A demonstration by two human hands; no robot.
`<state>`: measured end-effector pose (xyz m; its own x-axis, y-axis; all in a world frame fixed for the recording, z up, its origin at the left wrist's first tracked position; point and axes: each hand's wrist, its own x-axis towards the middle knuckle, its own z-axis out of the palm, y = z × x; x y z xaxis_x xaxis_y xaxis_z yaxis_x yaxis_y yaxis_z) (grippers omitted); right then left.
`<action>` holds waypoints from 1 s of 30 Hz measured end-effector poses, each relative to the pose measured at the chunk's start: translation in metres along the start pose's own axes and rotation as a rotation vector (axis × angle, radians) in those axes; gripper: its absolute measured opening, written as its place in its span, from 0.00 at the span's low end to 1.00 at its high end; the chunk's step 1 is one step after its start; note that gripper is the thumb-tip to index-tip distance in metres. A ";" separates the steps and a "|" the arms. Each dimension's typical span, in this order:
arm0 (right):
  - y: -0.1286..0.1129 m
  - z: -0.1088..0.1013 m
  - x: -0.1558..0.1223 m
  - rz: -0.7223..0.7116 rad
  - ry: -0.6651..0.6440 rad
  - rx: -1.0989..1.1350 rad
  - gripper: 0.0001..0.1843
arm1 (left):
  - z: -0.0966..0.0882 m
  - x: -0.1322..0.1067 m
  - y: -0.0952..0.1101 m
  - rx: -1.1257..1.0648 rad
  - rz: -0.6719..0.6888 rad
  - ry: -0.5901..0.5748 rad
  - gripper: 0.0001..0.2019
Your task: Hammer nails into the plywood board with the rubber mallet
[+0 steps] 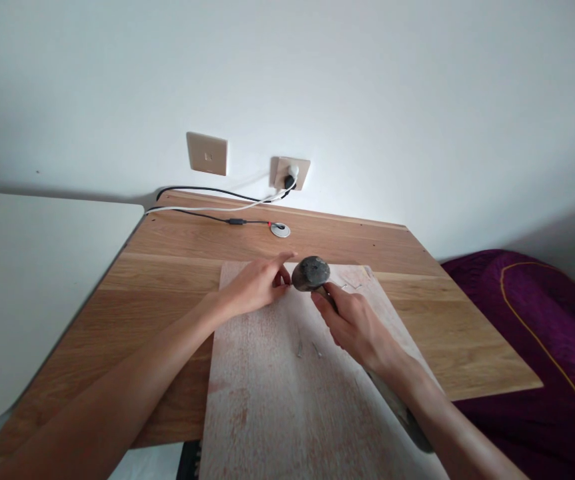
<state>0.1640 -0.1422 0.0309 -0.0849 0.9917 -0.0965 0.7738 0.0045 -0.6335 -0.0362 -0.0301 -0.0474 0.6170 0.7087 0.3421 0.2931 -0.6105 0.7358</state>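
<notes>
My right hand (355,320) is wrapped around the handle of a hammer (311,273), close below its dark, worn metal head. The handle runs back under my right forearm. Just left of the hammer head, my left hand (260,283) pinches a small nail (290,285) between thumb and fingertips, mostly hidden by them. Both hands are over the far part of a pale, worn wooden board (267,400). Two loose nails lie on the board, a left one (299,345) and a right one (318,351). More nails (352,285) lie beyond my right hand.
The board rests on a wooden desk (157,280) against a white wall. Cables run along its back from a wall socket (295,172), past a round cable grommet (280,230). A white tabletop (42,287) adjoins on the left. Purple fabric (542,320) lies at the right.
</notes>
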 end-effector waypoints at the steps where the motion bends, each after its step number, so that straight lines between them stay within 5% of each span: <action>1: 0.000 0.000 0.001 0.001 0.007 0.004 0.14 | 0.000 0.000 0.000 -0.004 -0.002 0.001 0.33; 12: -0.002 0.003 0.001 -0.046 0.058 -0.035 0.16 | -0.007 -0.001 0.011 -0.014 -0.045 -0.016 0.25; 30: -0.003 0.003 0.001 0.003 -0.020 -0.053 0.14 | -0.004 -0.002 0.004 0.019 -0.002 -0.009 0.28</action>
<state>0.1598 -0.1418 0.0306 -0.0941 0.9890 -0.1139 0.8061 0.0085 -0.5918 -0.0391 -0.0325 -0.0425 0.6232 0.7065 0.3353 0.3084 -0.6160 0.7248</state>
